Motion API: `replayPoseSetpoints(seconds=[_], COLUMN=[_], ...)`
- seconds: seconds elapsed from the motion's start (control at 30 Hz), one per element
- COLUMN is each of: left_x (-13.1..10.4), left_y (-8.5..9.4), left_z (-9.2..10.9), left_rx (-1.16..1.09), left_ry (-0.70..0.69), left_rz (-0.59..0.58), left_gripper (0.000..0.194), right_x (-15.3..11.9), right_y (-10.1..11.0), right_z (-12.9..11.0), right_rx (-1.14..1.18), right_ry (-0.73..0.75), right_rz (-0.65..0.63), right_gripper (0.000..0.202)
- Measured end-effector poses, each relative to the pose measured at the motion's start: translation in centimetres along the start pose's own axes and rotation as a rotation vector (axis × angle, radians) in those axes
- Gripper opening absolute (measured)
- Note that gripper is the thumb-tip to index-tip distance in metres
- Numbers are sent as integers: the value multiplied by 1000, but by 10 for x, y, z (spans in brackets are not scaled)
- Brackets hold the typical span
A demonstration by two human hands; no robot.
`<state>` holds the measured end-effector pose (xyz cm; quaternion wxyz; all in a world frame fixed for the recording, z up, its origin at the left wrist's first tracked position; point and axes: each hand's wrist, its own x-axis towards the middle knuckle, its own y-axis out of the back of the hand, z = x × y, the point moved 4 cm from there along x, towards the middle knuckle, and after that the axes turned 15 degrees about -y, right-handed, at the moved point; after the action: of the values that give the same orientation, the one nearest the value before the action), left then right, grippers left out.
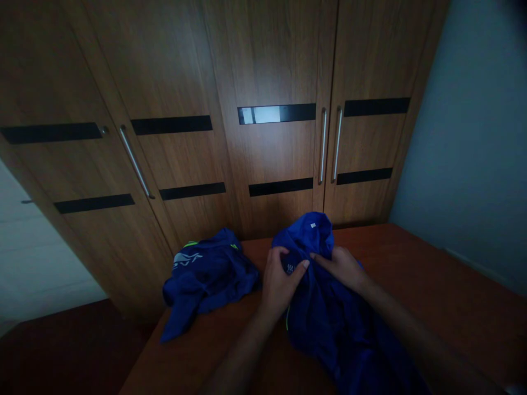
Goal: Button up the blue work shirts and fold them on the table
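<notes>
A blue garment [325, 318], its exact kind unclear, lies gathered on the wooden table top and runs toward me at the lower right. Its upper end stands up in a bunch, with a small white tag showing. My left hand [281, 280] grips the left side of that bunched end, fingers behind the cloth and thumb in front. On the other side, my right hand [343, 267] pinches the same fabric, its thumb pointing toward the left thumb. The fingers of both hands are partly hidden by cloth. Small pale print shows beside my left hand.
Left of my hands lies a second crumpled blue garment [209, 274] with pale lettering and yellow-green trim. Beneath both is a reddish-brown table [395, 258]. Behind it stands a wooden wardrobe [272, 153] with metal handles and black strips. A pale wall [465, 164] bounds the right side.
</notes>
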<state>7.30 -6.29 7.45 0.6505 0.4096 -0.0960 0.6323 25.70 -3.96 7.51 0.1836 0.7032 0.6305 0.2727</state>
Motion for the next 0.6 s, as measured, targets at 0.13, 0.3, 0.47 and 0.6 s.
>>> replayPoseSetpoints(seconds=[0.13,0.3,0.47,0.6], left_x=[3,11,35,60], left_y=[-8,15,71,114], left_z=[-15,-35,-41,-27], left_rx=[-286,-313,-229,58], left_ry=[19,38,103,-35], left_rz=[-141,-17,86,-118], left_gripper=[41,31,27,23], right_x=[-11,-23,-9,13], right_y=[-5,8,58,107], right_z=[-13,-10,15,24], right_rx=[151,355,274,-42], right_ry=[68,-26,-32,91], right_rz=[-214,-466,-303,-55], right_gripper=[33,49,55,45])
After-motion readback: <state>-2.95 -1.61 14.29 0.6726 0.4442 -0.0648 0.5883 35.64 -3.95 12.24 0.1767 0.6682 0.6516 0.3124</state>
